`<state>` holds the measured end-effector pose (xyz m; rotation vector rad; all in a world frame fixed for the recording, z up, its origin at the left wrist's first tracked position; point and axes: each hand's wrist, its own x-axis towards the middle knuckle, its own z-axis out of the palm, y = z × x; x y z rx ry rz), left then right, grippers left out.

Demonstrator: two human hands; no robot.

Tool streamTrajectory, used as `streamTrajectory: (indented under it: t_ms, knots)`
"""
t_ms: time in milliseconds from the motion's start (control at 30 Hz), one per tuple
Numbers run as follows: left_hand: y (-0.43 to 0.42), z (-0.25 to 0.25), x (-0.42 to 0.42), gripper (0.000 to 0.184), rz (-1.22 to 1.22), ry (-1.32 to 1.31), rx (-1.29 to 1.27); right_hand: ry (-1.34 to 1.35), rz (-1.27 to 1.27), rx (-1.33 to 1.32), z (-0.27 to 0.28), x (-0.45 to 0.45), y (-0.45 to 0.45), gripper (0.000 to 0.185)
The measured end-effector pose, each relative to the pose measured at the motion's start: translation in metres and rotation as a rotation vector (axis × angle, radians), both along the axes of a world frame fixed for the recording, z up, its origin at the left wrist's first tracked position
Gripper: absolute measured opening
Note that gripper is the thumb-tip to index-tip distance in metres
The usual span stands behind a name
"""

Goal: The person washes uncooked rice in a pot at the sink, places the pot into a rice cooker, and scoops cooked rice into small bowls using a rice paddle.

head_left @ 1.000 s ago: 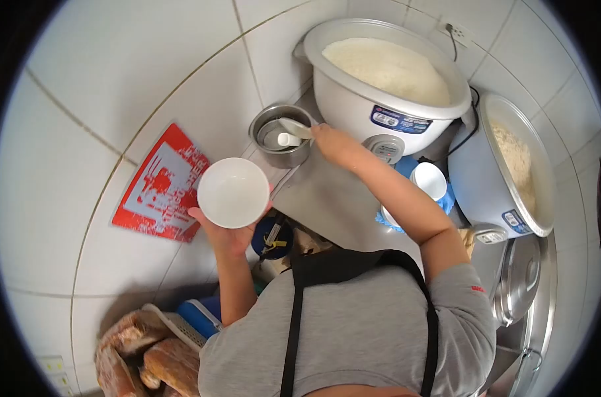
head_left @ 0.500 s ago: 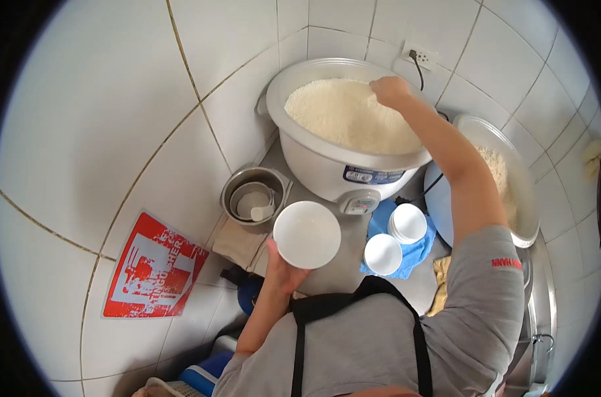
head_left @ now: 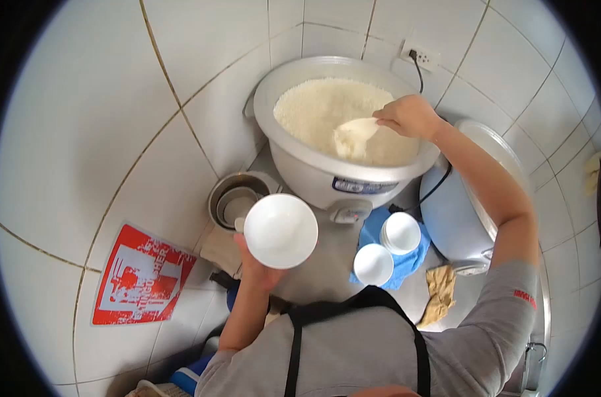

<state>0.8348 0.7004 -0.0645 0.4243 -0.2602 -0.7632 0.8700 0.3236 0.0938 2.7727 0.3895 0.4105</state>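
We've got the right hand (head_left: 409,118) out over the big cooker (head_left: 294,155), fingers closed round a white paddle (head_left: 363,127), its blade slanting down and to the left with a clump of rice (head_left: 349,144) on it. That paddle sits inside the cooker's rim, nearer the right edge than the left, and we see a broad stretch of rice to its left; whether the blade touches the rice below, we can't tell. The right forearm crosses above the rim's right side, with the second cooker (head_left: 439,215) just beneath and beyond.

Down at the left, the left hand (head_left: 255,270) grasps a white bowl (head_left: 280,230), mouth up, most of the fingers hidden behind it. We have the bowl outside the cooker, in front of its near wall, its left edge close by the metal pot (head_left: 222,187). To its right, a strip of counter (head_left: 323,278) shows before the blue cloth (head_left: 411,263), where small white bowls (head_left: 401,233) stand. A brown cloth (head_left: 439,294) lies on the counter farther right.
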Motion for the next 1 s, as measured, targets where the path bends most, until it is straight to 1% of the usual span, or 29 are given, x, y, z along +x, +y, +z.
streamTrajectory:
  t_ms: [33, 100, 133, 200, 233, 333, 400, 467, 533, 633, 733, 833, 933, 1000]
  knots:
    - [-0.002, -0.001, 0.001, 0.099, -0.023, 0.008, -0.008, -0.069, 0.051, 0.009, -0.002, 0.008, -0.014, 0.018]
    - [-0.003, -0.006, -0.001, 0.099, -0.065, 0.034, -0.011, -0.088, -0.208, -0.035, -0.003, 0.049, -0.050, 0.017]
    - [-0.005, -0.008, -0.004, 0.098, 0.001, 0.057, 0.055, -0.096, -0.336, -0.054, -0.007, 0.073, -0.066, 0.016]
    - [-0.004, 0.000, -0.011, 0.098, 0.032, 0.064, 0.081, -0.214, -0.477, -0.155, -0.037, 0.113, -0.084, 0.015]
    - [-0.002, 0.002, -0.013, 0.098, 0.048, 0.066, 0.095, -0.274, -0.546, -0.204, -0.040, 0.122, -0.078, 0.015]
    - [0.013, -0.001, -0.016, 0.100, 0.147, 0.088, 0.100, -0.125, -0.443, -0.059, -0.049, 0.155, -0.049, 0.013]
    - [0.019, -0.007, -0.012, 0.101, 0.125, 0.055, 0.062, -0.051, -0.369, -0.065, -0.042, 0.146, -0.031, 0.012]
    - [0.018, -0.005, -0.005, 0.101, 0.095, 0.034, 0.025, 0.008, -0.285, -0.055, -0.031, 0.129, -0.017, 0.012]
    - [0.012, 0.003, -0.003, 0.102, 0.058, 0.030, -0.010, 0.057, -0.192, -0.027, -0.032, 0.099, -0.006, 0.013]
    - [0.004, 0.005, 0.004, 0.101, -0.007, 0.061, -0.054, 0.050, 0.025, 0.006, -0.031, 0.050, 0.001, 0.014]
    - [-0.004, 0.008, 0.006, 0.101, 0.023, 0.092, -0.016, 0.136, -0.030, 0.053, 0.003, 0.019, 0.004, 0.018]
    - [-0.006, 0.003, 0.006, 0.101, -0.046, 0.089, -0.029, -0.188, -0.203, 0.021, -0.005, 0.060, -0.084, 0.020]
    - [-0.006, 0.003, 0.003, 0.102, -0.046, 0.114, -0.012, -0.106, -0.762, -0.148, -0.019, 0.088, -0.103, 0.018]
    - [0.000, 0.007, 0.001, 0.102, -0.063, 0.077, -0.063, -0.082, -0.631, -0.164, -0.035, 0.095, -0.102, 0.014]
